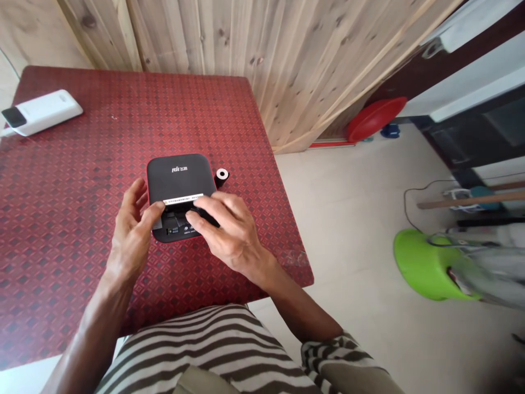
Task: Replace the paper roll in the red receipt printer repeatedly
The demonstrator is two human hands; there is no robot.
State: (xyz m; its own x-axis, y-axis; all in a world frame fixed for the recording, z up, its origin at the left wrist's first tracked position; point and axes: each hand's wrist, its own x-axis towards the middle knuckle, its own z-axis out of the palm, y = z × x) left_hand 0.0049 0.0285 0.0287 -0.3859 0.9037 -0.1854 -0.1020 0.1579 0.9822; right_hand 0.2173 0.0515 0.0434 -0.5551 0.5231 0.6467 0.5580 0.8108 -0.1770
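Observation:
A flat black rounded device (178, 175) with a small white logo lies on the red patterned tabletop (94, 164). A white strip (183, 199) crosses it, and its near end shows a dark recess with small parts. My left hand (133, 230) grips its left side, the thumb resting at the strip's end. My right hand (227, 227) lies across the near end, fingers pressing into the recess and hiding part of it. Just beyond the device's right corner stands a small black roll with a white core (222, 175).
A white power bank (43, 112) with a black end and a cable lies at the table's far left. Wooden panelling rises behind the table. On the tiled floor to the right are a red plastic basin (375, 119) and a green plastic tub (426, 265).

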